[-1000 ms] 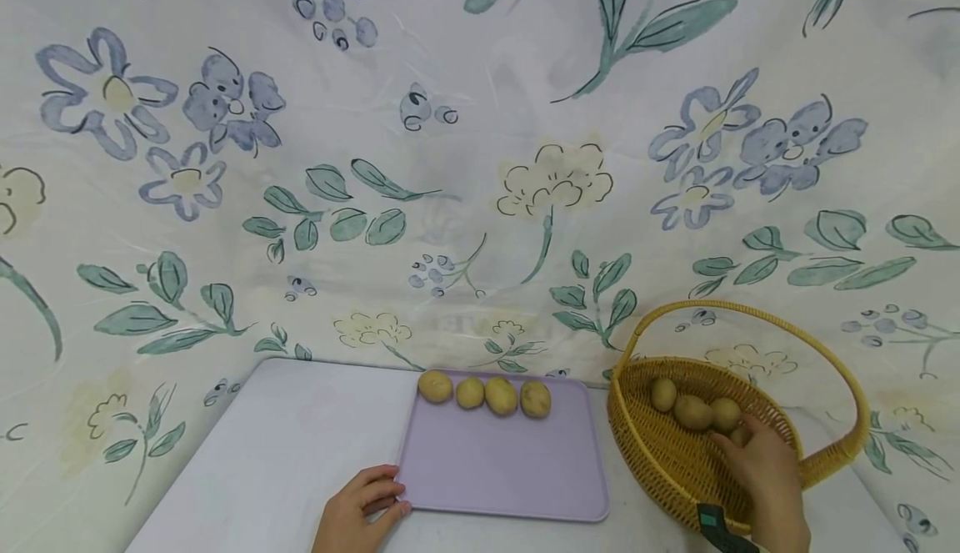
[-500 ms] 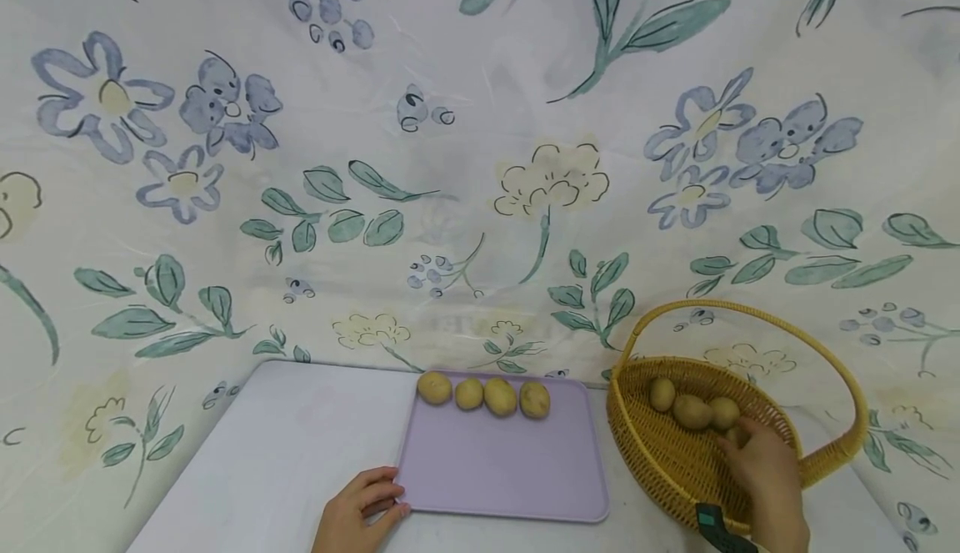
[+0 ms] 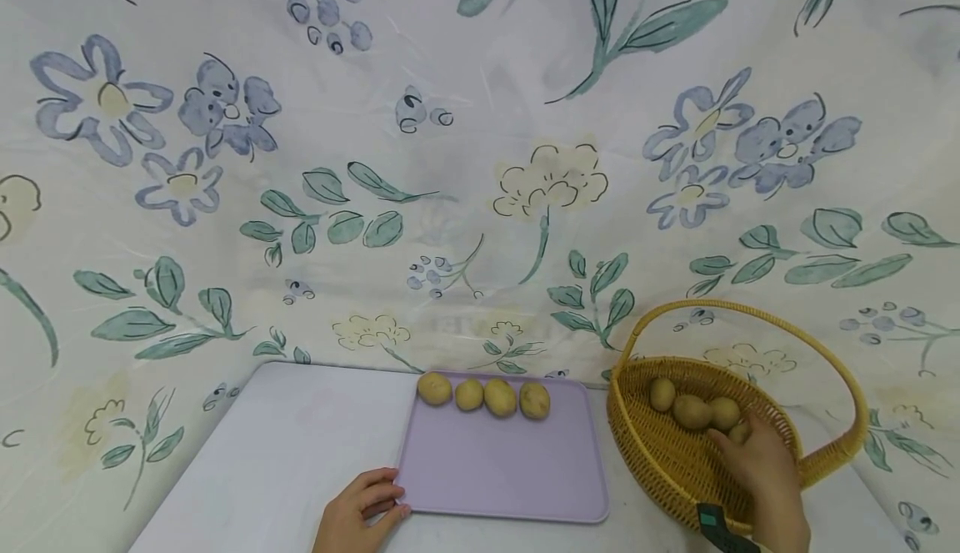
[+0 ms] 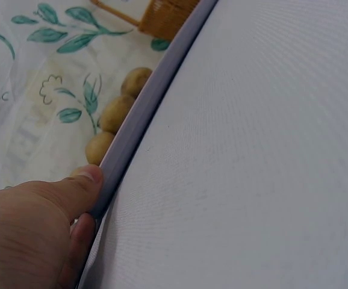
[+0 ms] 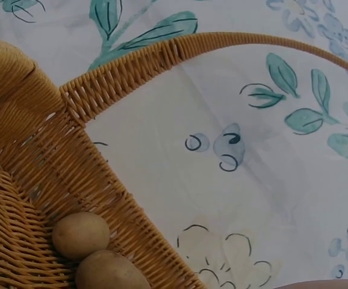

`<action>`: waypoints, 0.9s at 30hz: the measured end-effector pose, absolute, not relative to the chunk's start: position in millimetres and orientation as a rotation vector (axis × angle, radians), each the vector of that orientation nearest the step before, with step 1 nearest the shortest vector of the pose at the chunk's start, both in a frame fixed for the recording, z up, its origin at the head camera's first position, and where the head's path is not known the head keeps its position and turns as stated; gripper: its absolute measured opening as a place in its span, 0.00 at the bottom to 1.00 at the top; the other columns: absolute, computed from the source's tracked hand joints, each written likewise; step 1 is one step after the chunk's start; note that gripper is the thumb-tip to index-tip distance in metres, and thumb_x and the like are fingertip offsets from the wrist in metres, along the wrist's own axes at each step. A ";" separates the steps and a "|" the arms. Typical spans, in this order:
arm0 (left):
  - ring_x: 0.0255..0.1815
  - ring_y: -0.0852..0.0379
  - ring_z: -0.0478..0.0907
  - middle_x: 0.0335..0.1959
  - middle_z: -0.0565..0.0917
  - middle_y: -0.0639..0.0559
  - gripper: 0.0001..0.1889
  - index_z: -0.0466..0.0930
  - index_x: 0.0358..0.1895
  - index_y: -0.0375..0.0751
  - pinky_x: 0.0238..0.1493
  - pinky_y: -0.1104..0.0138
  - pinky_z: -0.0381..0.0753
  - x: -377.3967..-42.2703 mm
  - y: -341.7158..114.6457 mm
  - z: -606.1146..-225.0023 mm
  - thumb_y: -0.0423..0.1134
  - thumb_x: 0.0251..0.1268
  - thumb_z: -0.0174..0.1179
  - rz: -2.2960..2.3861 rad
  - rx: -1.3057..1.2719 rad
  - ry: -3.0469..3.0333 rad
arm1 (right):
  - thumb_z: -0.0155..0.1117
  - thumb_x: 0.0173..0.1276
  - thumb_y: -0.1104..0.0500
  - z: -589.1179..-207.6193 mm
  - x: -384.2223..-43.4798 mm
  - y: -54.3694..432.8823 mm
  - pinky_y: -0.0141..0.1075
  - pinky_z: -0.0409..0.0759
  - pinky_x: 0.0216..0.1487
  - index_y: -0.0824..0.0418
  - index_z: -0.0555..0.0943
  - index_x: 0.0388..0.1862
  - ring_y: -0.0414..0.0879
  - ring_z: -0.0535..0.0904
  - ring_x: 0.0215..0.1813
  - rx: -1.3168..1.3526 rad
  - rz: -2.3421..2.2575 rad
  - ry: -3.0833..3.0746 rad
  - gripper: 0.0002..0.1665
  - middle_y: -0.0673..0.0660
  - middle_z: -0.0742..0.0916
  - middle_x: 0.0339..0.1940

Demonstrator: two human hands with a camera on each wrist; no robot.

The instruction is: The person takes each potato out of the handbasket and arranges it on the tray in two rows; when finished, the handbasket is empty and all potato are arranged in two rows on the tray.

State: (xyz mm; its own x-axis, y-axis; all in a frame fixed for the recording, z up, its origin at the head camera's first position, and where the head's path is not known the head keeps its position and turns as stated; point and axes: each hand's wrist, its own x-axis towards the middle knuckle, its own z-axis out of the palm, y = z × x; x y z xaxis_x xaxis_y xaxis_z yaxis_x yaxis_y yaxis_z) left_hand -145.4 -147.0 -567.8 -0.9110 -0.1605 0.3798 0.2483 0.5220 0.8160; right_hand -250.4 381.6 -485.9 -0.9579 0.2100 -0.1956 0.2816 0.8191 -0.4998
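Note:
My left hand (image 3: 358, 513) holds the front left corner of a lilac tray (image 3: 502, 474), thumb at the front rim and fingers along the left side. In the left wrist view, the thumb (image 4: 85, 180) lies against the tray edge (image 4: 141, 114). Several potatoes (image 3: 500, 397) form a row along the tray's back. My right hand (image 3: 761, 465) is inside a wicker basket (image 3: 637, 444), thumb spread from the fingers around a partly hidden potato (image 3: 738, 433). Potatoes (image 3: 692, 412) lie close by. The right wrist view shows two potatoes (image 5: 82, 235) but not the gripping fingers.
The basket's tall arched handle (image 3: 742, 307) rises over its right part. A white table (image 3: 307, 428) bears the tray and basket. A floral cloth (image 3: 450, 161) hangs behind. A dark strap (image 3: 720, 528) crosses my right wrist.
My right thumb has drawn in slightly and then spread out again to the left beside the potato. The left hand, tray and other potatoes keep their places.

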 end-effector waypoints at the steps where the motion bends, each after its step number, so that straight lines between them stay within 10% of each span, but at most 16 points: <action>1: 0.35 0.63 0.87 0.43 0.87 0.49 0.12 0.88 0.30 0.36 0.37 0.78 0.90 -145.3 -147.1 -567.6 0.25 0.40 0.80 -1.360 -0.070 -2.358 | 0.57 0.76 0.42 -485.6 -250.3 381.6 0.76 0.58 0.75 0.86 0.46 0.75 0.85 0.52 0.72 0.387 -0.818 2.865 0.56 0.89 0.55 0.72; 8: 0.38 0.77 0.82 0.44 0.87 0.50 0.12 0.89 0.29 0.39 0.38 0.79 0.90 -144.0 -146.6 -565.0 0.26 0.40 0.80 -1.371 -0.032 -2.381 | 0.57 0.76 0.40 -484.8 -247.8 380.3 0.76 0.65 0.70 0.80 0.55 0.75 0.84 0.59 0.70 0.382 -0.802 2.853 0.51 0.86 0.62 0.71; 17: 0.36 0.62 0.87 0.44 0.87 0.49 0.11 0.88 0.30 0.36 0.37 0.77 0.91 -144.0 -146.8 -565.5 0.26 0.41 0.80 -1.372 -0.052 -2.373 | 0.57 0.75 0.33 -484.7 -248.8 378.8 0.74 0.68 0.68 0.74 0.60 0.76 0.82 0.62 0.69 0.379 -0.850 2.797 0.52 0.80 0.69 0.71; 27: 0.39 0.77 0.82 0.45 0.87 0.50 0.12 0.89 0.30 0.42 0.38 0.77 0.91 -145.6 -147.4 -566.5 0.26 0.42 0.80 -1.377 -0.039 -2.380 | 0.61 0.71 0.32 -484.7 -248.1 377.0 0.72 0.73 0.66 0.72 0.63 0.75 0.82 0.64 0.69 0.356 -0.888 2.802 0.53 0.81 0.69 0.70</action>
